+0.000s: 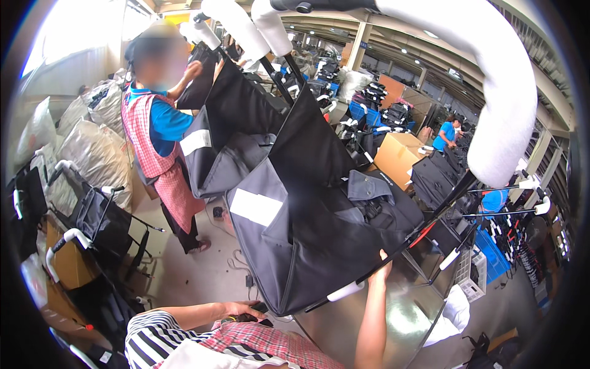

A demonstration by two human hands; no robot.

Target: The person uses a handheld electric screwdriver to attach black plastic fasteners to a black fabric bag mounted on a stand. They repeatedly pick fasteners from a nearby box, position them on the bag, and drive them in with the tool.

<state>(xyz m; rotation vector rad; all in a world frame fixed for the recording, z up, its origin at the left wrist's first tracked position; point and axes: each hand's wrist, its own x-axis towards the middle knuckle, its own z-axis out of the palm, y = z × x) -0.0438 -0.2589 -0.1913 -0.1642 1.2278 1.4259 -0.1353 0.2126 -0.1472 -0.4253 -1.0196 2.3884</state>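
Note:
A large black fabric cart bag (307,234) with a white label (255,207) hangs tilted on a black tube frame over a shiny metal table (405,313). The frame's thick white foam handle (504,104) arches across the top right. My right hand (382,267) reaches up and grips the lower frame bar at the bag's edge, beside a short white grip (345,291). My left hand (243,309), on a striped sleeve, is closed on a small dark tool just below the bag's bottom corner.
A co-worker (157,135) in a blue shirt and red checked apron handles another black bag at the left. Folded carts (98,221) and plastic sacks (92,147) stand further left. A cardboard box (398,157), a blue crate (491,255) and more carts sit at the right.

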